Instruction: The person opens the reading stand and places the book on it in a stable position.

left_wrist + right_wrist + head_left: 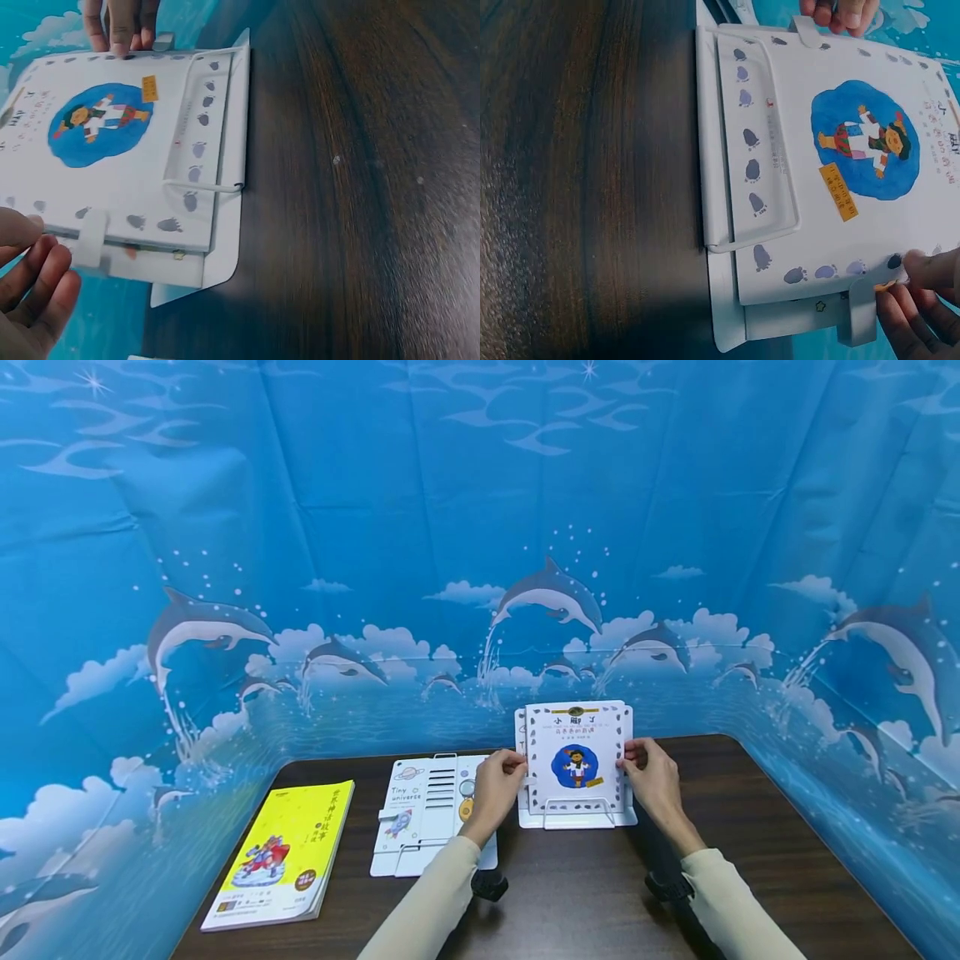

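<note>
A white picture book [543, 747] with a round blue picture of a child leans upright on a white book stand [528, 821]. The stand's wire holder [781, 142] crosses the lower front of the cover. My left hand [495, 787] pinches the book's left edge between thumb and fingers, just above a white side clip [93, 236]. On the opposite edge my right hand [657, 783] has its thumb on the cover and its fingers behind, beside another white clip [859, 311].
A second white stand [408, 814], printed "Tiny universe", lies on the dark wooden table [562, 902] left of the book. Farther left lies a thick yellow book [300, 827]. Blue cloth with dolphins [420, 552] hangs behind the table and along its sides.
</note>
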`<state>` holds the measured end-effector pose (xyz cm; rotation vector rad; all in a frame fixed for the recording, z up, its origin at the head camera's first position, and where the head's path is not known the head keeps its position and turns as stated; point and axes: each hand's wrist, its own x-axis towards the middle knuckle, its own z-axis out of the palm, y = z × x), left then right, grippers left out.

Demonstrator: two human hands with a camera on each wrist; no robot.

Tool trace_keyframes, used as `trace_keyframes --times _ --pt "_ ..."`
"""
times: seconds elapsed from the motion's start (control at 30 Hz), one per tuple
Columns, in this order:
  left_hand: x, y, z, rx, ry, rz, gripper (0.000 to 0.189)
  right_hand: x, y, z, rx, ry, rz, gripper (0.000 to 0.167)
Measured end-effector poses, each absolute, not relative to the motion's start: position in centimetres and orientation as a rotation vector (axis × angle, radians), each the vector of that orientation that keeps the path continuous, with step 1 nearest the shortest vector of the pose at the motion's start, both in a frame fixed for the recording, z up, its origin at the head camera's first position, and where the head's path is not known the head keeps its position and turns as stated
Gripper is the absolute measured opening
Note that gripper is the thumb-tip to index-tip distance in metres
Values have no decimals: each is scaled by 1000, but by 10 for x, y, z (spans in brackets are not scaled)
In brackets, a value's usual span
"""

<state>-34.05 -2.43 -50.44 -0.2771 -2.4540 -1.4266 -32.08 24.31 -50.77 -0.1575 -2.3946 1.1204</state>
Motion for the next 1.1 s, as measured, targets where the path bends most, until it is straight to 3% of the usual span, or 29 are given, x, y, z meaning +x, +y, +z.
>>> trace_keyframes --times 0.43,0.83,1.1 --pt "-314 -91 -491 -221 -2445 -1485 8 -287 198 -489 -17 -2337 1211 4" --pt "-276 -173 -494 -30 -2487 -1472 8 -261 118 -502 254 -2469 1413 5" --pt "-251 -207 -508 145 -2566 -1433 12 -259 73 -520 478 -2574 1298 11"
